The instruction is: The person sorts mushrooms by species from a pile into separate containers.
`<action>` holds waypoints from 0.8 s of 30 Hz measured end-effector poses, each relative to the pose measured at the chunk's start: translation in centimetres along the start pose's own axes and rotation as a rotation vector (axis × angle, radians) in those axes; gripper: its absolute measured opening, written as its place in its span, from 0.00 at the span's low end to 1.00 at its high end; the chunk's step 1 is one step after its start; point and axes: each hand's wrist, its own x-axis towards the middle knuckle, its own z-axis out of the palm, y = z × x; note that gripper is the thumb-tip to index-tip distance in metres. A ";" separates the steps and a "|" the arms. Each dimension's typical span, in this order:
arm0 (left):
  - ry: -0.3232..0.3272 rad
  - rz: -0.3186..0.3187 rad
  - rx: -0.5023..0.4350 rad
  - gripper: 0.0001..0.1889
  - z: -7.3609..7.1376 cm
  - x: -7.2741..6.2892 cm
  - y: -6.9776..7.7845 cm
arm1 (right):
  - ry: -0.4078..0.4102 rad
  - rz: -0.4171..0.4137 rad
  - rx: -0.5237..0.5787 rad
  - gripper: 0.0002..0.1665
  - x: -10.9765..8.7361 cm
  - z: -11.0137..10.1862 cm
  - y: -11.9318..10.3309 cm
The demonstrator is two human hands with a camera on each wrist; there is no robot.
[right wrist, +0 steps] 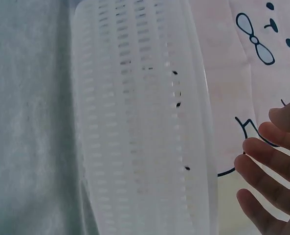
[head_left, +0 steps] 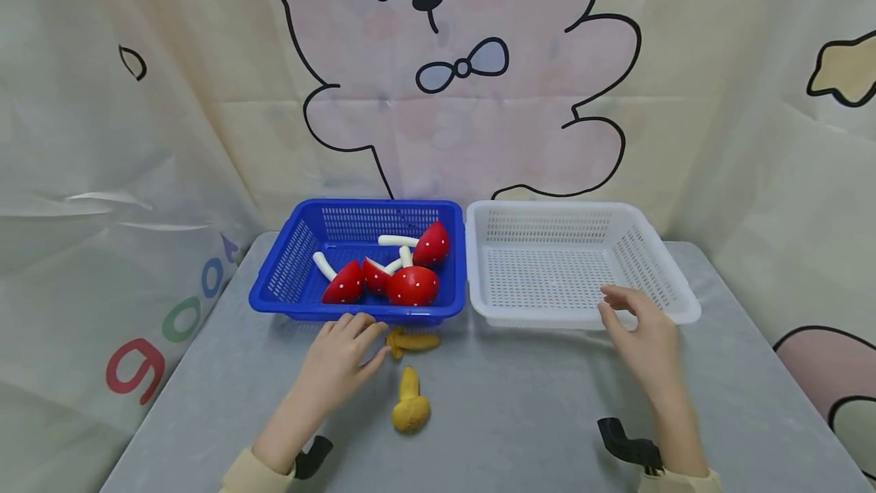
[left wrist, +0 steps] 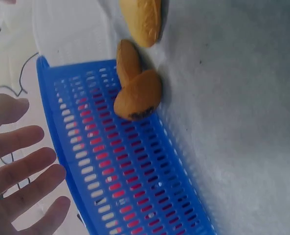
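My left hand hovers at the front edge of a blue basket, its fingers loosely bent and apart, holding nothing. Several toy mushrooms with red, white-dotted caps and white stems lie inside that basket. Just right of the left fingertips, a yellow toy mushroom lies on its side in front of the basket. Nearer to me lies a second yellow toy mushroom, stem pointing away. My right hand is over the front right rim of a white basket, fingers gently curved around nothing; the right wrist view shows them spread.
Both baskets stand side by side at the back of a grey-covered table. Behind them hangs a curtain printed with a bear, and curtains also flank the table. Black wrist mounts stick out inward from both forearms.
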 end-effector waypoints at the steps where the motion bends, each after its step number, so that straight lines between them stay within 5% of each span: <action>1: -0.004 0.014 -0.004 0.15 0.1 0.0 0.1 | -0.002 -0.002 -0.002 0.15 0.0 -0.1 0.2; 13: -0.117 0.093 -0.045 0.15 1.3 -0.8 2.0 | 0.009 -0.163 -0.075 0.19 -0.2 -0.9 2.5; 24: -0.274 0.178 -0.116 0.21 2.2 -1.3 3.1 | -0.027 -0.122 -0.149 0.20 -0.6 -1.1 4.1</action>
